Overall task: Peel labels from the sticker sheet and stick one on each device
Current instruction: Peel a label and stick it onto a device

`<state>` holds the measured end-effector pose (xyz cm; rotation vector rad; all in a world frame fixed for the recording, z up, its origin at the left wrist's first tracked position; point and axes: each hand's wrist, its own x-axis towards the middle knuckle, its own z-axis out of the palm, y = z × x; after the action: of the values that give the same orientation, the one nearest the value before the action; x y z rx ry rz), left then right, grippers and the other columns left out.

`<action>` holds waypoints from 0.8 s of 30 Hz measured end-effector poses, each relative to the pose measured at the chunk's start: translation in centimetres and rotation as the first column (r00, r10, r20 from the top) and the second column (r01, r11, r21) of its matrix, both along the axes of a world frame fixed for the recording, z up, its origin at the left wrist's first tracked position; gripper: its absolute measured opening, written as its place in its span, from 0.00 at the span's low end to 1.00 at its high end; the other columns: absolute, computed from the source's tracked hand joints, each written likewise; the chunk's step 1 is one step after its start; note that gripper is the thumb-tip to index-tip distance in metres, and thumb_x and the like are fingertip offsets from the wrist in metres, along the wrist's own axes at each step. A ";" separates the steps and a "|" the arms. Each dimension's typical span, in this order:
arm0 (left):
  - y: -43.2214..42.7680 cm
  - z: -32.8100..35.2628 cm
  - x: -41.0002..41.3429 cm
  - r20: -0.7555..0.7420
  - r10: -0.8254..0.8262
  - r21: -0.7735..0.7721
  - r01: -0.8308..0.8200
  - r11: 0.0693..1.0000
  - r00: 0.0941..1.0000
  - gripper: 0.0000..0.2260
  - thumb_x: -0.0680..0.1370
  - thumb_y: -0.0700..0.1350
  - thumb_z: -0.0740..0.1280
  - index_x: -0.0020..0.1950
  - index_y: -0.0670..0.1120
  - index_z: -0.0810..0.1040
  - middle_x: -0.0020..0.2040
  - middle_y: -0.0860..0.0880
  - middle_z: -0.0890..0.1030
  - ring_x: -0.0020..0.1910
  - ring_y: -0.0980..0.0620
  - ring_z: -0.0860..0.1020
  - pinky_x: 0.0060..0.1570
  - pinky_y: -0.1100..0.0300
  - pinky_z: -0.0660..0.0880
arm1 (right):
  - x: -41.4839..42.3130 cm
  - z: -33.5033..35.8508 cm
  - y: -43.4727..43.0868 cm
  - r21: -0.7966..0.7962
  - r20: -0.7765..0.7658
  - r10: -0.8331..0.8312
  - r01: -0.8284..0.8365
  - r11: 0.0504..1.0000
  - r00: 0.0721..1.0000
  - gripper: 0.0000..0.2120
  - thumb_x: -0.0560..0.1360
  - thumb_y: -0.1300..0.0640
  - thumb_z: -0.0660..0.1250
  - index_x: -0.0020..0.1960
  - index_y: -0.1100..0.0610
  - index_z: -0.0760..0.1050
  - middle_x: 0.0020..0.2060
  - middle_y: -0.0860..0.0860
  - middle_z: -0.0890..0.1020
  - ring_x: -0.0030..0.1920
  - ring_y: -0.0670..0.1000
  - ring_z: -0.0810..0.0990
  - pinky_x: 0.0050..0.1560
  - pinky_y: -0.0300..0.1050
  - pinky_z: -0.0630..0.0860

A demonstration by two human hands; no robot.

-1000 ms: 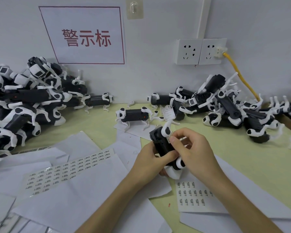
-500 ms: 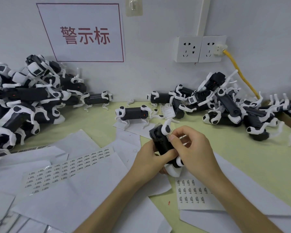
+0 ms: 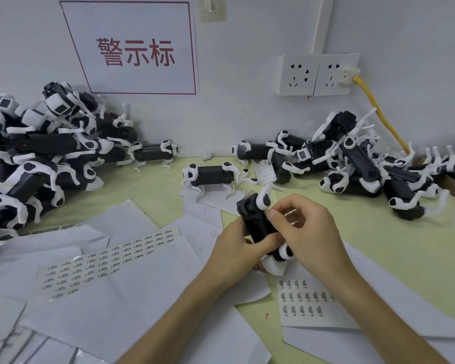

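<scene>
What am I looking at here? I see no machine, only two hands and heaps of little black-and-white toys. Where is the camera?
There is no machine. A person works bare-handed, and the single camera sits on their head, looking forward and down. The left hand grips a black-and-white device shaped like a small four-legged robot. The right hand pinches what looks like a tiny label against its side. On the green table lie white papers, a long sticker sheet, a nearer sticker sheet, and a left pile and a right pile of the same devices.
</scene>
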<state>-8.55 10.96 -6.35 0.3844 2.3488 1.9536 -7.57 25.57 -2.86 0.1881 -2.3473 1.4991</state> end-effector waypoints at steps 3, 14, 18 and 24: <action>0.0 0.0 0.1 0.002 -0.020 0.003 0.020 1.000 1.000 0.16 0.70 0.60 0.71 0.53 0.52 0.81 0.44 0.53 0.84 0.43 0.53 0.84 0.40 0.59 0.78 | 0.0 0.2 0.3 -0.046 0.037 0.019 -0.017 0.999 0.999 0.08 0.75 0.57 0.74 0.38 0.51 0.80 0.33 0.44 0.84 0.36 0.44 0.82 0.36 0.33 0.73; -0.4 0.8 0.0 0.051 -0.108 0.056 0.105 0.993 0.993 0.07 0.72 0.56 0.74 0.44 0.55 0.82 0.40 0.52 0.83 0.37 0.52 0.81 0.36 0.53 0.80 | -1.4 0.6 2.6 -0.335 0.261 0.343 -0.248 0.909 0.902 0.03 0.80 0.59 0.68 0.50 0.56 0.81 0.37 0.50 0.84 0.36 0.46 0.81 0.37 0.34 0.75; -0.4 1.1 0.2 0.042 -0.149 0.051 0.147 0.988 0.988 0.04 0.73 0.56 0.72 0.45 0.58 0.82 0.37 0.54 0.82 0.34 0.54 0.80 0.33 0.58 0.78 | -1.0 0.5 2.3 -0.259 0.234 0.377 -0.316 0.913 0.896 0.14 0.69 0.48 0.74 0.48 0.56 0.81 0.41 0.55 0.83 0.42 0.48 0.81 0.47 0.41 0.77; -0.8 1.3 0.5 0.055 -0.228 0.043 0.226 0.973 0.972 0.04 0.73 0.54 0.72 0.46 0.58 0.82 0.41 0.57 0.83 0.40 0.60 0.81 0.38 0.67 0.76 | -0.9 0.5 1.9 -0.323 0.249 0.465 -0.380 0.867 0.849 0.17 0.69 0.49 0.73 0.40 0.62 0.72 0.36 0.55 0.76 0.38 0.51 0.75 0.41 0.42 0.72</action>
<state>-8.09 10.14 -5.04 0.5618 2.1291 1.8759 -8.47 27.44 -2.36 0.4579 -2.4192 2.1890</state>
